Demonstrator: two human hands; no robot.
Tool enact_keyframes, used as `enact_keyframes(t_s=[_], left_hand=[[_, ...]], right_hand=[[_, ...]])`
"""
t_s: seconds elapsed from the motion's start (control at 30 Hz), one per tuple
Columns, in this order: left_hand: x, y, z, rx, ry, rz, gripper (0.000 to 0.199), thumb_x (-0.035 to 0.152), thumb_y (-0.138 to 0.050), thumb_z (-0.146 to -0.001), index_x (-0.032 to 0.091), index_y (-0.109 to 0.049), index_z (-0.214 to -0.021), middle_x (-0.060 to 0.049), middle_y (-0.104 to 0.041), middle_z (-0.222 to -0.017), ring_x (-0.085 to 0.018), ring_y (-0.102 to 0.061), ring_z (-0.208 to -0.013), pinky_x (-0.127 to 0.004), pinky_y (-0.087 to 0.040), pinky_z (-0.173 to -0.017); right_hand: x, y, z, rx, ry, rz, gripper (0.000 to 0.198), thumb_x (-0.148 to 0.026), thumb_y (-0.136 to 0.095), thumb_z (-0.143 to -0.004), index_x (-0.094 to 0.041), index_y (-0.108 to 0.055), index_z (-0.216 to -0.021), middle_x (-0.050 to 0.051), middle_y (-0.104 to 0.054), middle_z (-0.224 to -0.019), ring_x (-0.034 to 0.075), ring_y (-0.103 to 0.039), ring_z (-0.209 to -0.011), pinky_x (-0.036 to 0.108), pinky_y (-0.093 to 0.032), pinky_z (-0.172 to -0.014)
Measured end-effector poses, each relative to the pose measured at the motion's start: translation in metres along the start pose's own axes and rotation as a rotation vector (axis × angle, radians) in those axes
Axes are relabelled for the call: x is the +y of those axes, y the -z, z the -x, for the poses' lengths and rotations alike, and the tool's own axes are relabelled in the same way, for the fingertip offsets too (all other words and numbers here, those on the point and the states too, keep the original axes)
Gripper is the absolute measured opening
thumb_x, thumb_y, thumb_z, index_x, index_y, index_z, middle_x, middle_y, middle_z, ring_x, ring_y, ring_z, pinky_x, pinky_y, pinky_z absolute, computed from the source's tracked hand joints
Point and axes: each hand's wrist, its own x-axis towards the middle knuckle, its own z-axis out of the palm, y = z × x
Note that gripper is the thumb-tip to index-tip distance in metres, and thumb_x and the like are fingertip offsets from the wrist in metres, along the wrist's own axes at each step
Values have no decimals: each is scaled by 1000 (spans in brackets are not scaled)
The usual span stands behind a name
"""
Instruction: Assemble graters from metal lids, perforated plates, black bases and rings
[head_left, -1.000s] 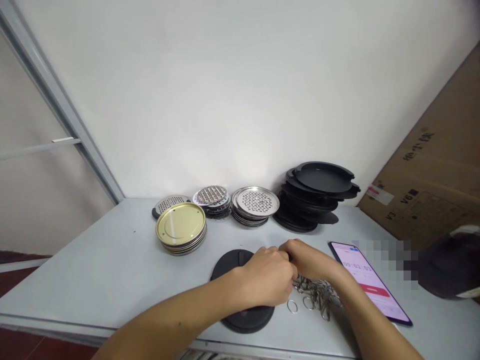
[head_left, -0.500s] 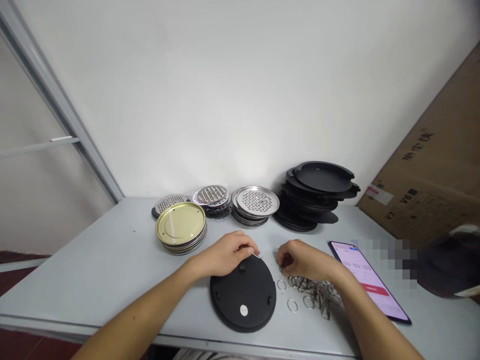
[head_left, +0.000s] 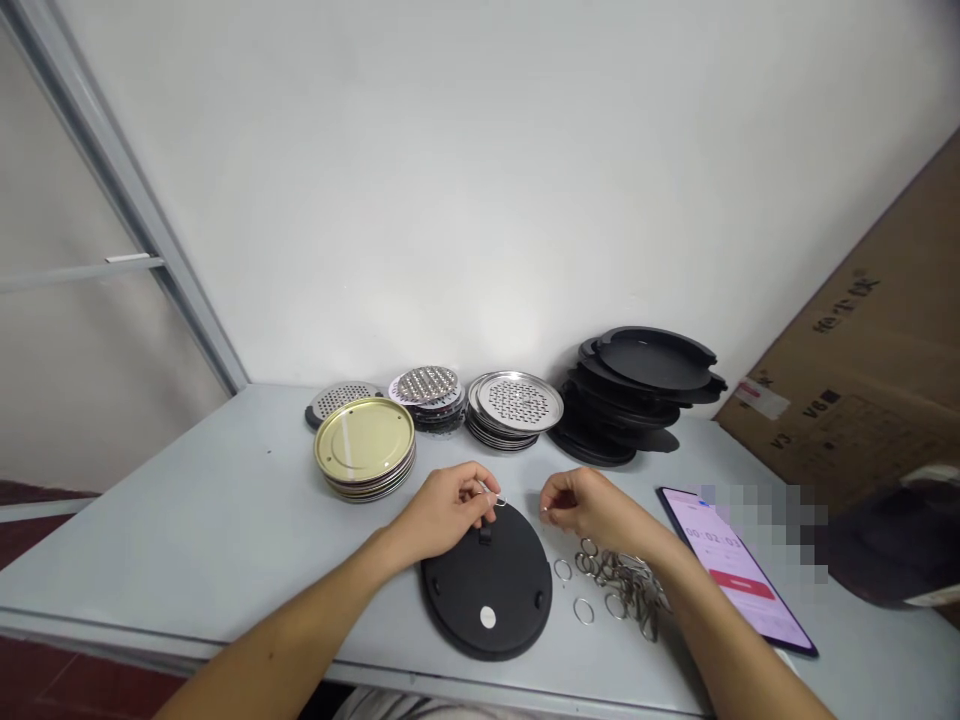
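Note:
A round black disc (head_left: 487, 580) lies on the table, with a white oval sticker and small raised lugs on its face. Over its far edge, my left hand (head_left: 457, 510) pinches a small metal ring (head_left: 502, 500), only partly visible past the fingertips. To the right, just off the disc, my right hand (head_left: 581, 505) is closed, thumb against fingers. A tiny pale glint shows at its fingertips, too small to name. Below that hand, single metal rings (head_left: 583, 611) lie beside a tangled heap of metal rings and clips (head_left: 637, 590).
Along the wall stand gold-coloured lids (head_left: 365, 440), round grater plates (head_left: 427, 385), perforated silver plates (head_left: 519, 402) and a tall stack of black discs (head_left: 652, 360). At right lie a phone showing a timer (head_left: 731, 560) and a dark cap-like object (head_left: 892, 550); behind them is a cardboard box (head_left: 847, 370).
My right hand has lifted away from the metal heap and moved slightly left, towards my left hand. The left hand has shifted a little left, showing more of the metal ring.

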Motion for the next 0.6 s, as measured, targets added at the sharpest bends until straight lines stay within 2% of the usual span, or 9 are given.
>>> enact_keyframes(t_s=[0.1, 0.2, 0.23, 0.33, 0.5, 0.6], left_hand=[[1, -2, 0, -4, -5, 41, 15, 28, -54, -85, 16, -59, -92, -2, -64, -71, -12, -56, -61, -24, -45, -62], [2, -3, 1, -61, 7, 76, 14, 25, -55, -84, 15, -62, -91, -3, -66, -76, -12, -58, -64, -25, -46, -64], [2, -3, 2, -85, 4, 83, 14, 25, -56, -83, 15, -63, -90, -4, -66, -78, -12, -58, -65, -25, -46, -65], [2, -3, 3, -126, -26, 74, 16, 28, -59, -83, 14, -65, -88, -4, -67, -78, -12, -59, -68, -25, -46, -68], [1, -4, 1, -37, -63, 28, 32, 42, -53, -88, 14, -66, -87, -5, -67, -78, -12, -60, -64, -25, -47, -64], [0, -5, 0, 10, -99, 36, 34, 44, -52, -90, 13, -65, -83, -5, -67, -75, -12, -59, -61, -24, -47, -61]], right_hand=[[-11, -9, -4, 73, 38, -240, 16, -31, -67, -76, -15, -69, -76, 0, -59, -60, 12, -53, -53, 24, -43, -52], [-21, -23, -6, 127, 117, -404, 22, -38, -70, -77, -16, -71, -80, 1, -61, -66, 11, -52, -51, 24, -44, -50], [-24, -27, -7, 159, 165, -419, 21, -37, -70, -78, -16, -72, -81, 3, -62, -75, 11, -53, -54, 25, -45, -51], [-26, -38, -7, 218, 246, -406, 19, -36, -69, -80, -19, -76, -83, 4, -60, -81, 10, -54, -58, 24, -45, -51], [-25, -45, -4, 212, 251, -439, 21, -38, -66, -83, -23, -76, -93, 3, -53, -85, 11, -54, -62, 22, -47, -48], [-28, -46, -3, 214, 260, -437, 26, -41, -60, -88, -22, -75, -98, 3, -52, -84, 11, -55, -61, 23, -48, -46]])
